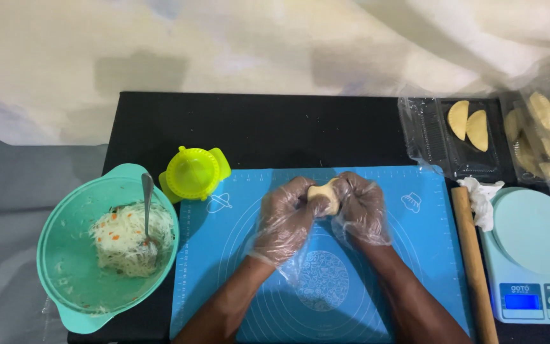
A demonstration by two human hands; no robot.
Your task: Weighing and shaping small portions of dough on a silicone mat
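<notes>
The left hand and right hand are meeting over the middle of the blue mat, leaving bare mat lying open on both sides. A green bowl and yellow-green press are crowding the left edge. A rolling pin and scale are blocking the right. Plastic trays are closing off the far right corner.

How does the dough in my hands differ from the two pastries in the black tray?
The dough lump is a rounded ball; the two pastries are flat half-moons. The lump is pale cream, the pastries deeper yellow. The lump is gripped between the left hand and right hand; the pastries lie untouched in the black tray. Both look like uncooked dough.
</notes>
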